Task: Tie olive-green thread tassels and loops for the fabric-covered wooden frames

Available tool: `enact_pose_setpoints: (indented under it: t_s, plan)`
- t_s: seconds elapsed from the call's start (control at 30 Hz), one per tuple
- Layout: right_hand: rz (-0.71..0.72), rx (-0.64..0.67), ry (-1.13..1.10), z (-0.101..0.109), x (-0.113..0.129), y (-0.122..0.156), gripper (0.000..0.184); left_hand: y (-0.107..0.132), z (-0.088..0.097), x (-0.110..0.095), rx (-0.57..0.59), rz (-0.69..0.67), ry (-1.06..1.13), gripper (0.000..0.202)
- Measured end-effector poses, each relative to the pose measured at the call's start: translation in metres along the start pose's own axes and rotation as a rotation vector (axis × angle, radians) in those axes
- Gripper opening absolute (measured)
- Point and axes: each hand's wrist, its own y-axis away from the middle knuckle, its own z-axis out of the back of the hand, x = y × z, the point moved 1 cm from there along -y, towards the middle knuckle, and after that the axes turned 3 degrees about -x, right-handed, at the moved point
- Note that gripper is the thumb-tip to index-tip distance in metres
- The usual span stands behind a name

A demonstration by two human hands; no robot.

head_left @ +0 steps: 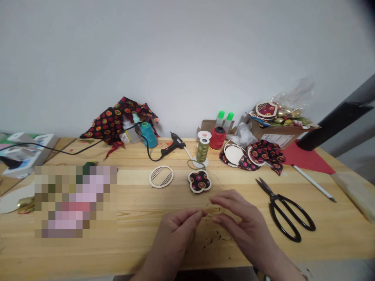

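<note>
My left hand [183,230] is closed in a pinch near the table's front, thumb against forefinger. What it pinches is too small to make out; a faint thread-like strand shows by the fingertips. Facing it, my right hand [244,218] has its thumb and fingers apart, with the thumb tip close to the left fingertips. Just beyond the hands lies a four-lobed wooden frame [199,182] filled with dark patterned fabric. An oval wooden lattice frame [161,176] rests to its left. Behind them stands a spool of olive thread [202,150], its loose end trailing down toward the four-lobed frame.
Black-handled scissors [274,197] lie open at right, near a white pen [315,183]. A glue gun [174,144], teal thread cone [149,134], red thread cone [218,137] and filled cardboard box [275,136] line the back. Dark scraps [218,236] lie beneath my hands. Pixelation covers the left.
</note>
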Motion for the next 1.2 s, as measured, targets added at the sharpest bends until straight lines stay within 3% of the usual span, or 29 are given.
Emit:
enact_pose_setpoints:
  t_s: [0.13, 0.3, 0.5, 0.6, 0.83, 1.03, 1.2]
  plan:
    - [-0.008, 0.012, -0.206, -0.022, 0.001, -0.007, 0.027, 0.002, 0.000, -0.002, 0.087, -0.086, 0.022, 0.025]
    - [0.003, 0.021, -0.278, -0.024, -0.004, -0.009, 0.018, 0.003, -0.001, -0.003, 0.128, -0.094, 0.088, 0.022]
    - [0.048, -0.051, -0.206, -0.025, -0.002, -0.009, 0.013, 0.003, -0.002, 0.006, 0.043, 0.032, 0.088, 0.029]
    - [0.060, -0.047, -0.148, -0.026, -0.002, -0.008, 0.015, 0.003, 0.000, 0.014, 0.040, 0.042, 0.183, 0.037]
    - [0.048, -0.046, -0.063, -0.026, -0.006, -0.010, 0.016, 0.003, -0.001, 0.016, 0.019, 0.214, 0.408, 0.037]
    - [0.044, -0.058, -0.024, -0.025, -0.008, -0.010, 0.018, 0.002, -0.001, 0.016, 0.024, 0.215, 0.452, 0.029]
    - [0.024, -0.047, -0.017, -0.025, -0.007, -0.009, 0.018, 0.002, -0.001, 0.017, 0.044, 0.095, 0.325, 0.023]
